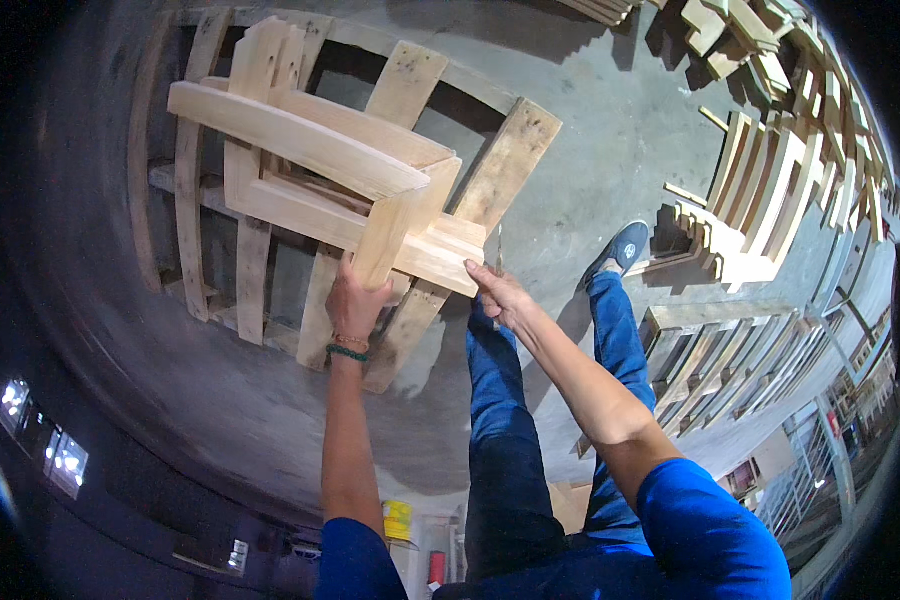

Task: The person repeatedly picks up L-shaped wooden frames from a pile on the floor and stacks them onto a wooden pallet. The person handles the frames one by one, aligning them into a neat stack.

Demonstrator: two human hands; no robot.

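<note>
Pale, angled wooden frame pieces (295,138) lie stacked crosswise on a slatted wooden pallet (513,155). The upper one has a long curved rail meeting a short leg at a corner. My left hand (354,303) is closed round the near end of that short leg, its fingers partly hidden beneath the wood. At the right end of a lower wooden frame piece (438,262), my right hand (500,295) grips with the thumb on top and the other fingers mostly hidden. The two pieces cross close together between my hands.
My shoe (628,245) stands on the grey concrete floor right of the pallet. Rows of curved wooden frames (770,200) stand at the right, below a heap of wooden parts (740,40). Another pallet (720,350) lies nearer on the right. A yellow container (397,520) is behind my left arm.
</note>
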